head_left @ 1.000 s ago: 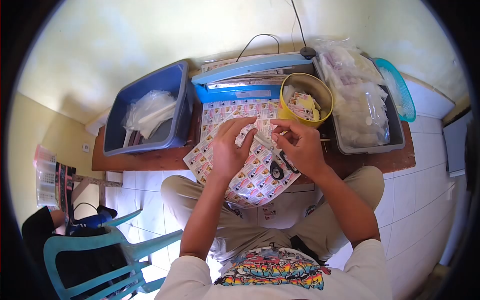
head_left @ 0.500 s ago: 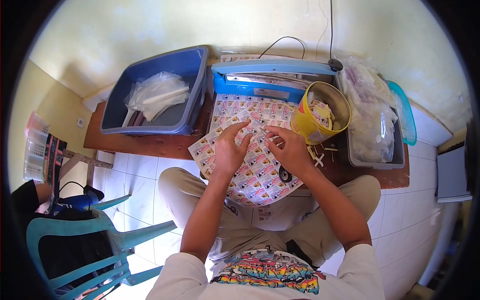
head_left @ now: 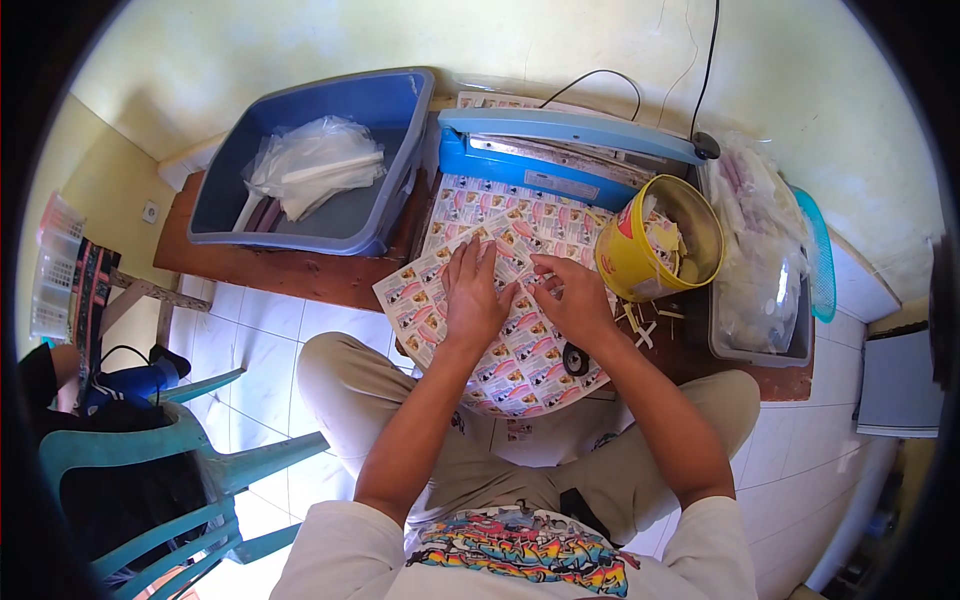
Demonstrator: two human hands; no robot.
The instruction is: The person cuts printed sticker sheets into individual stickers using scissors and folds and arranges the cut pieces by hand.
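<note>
Taking 12 o'clock as straight away from the person, the glossy white paper sheet printed with repeating small pictures (head_left: 510,355) lies directly beneath both hands, its near edge bowing out past the brown wooden surface (head_left: 290,282) toward 6 o'clock, over the lap. Its far left edge slants from 8 toward 2 o'clock; its long axis cannot be told. The left hand (head_left: 474,300) rests palm down on it, fingers extended toward 12 and thumb apart, and is the nearer one to the sheet's corner at 9 o'clock. The right hand (head_left: 575,300) is curled, thumb near the index finger; whether it pinches anything cannot be told. That hand is nearer both to the black loop-shaped handle (head_left: 566,353) at its 6 o'clock and to the yellow cylindrical tub of paper scraps (head_left: 622,262) at its 2 o'clock
</note>
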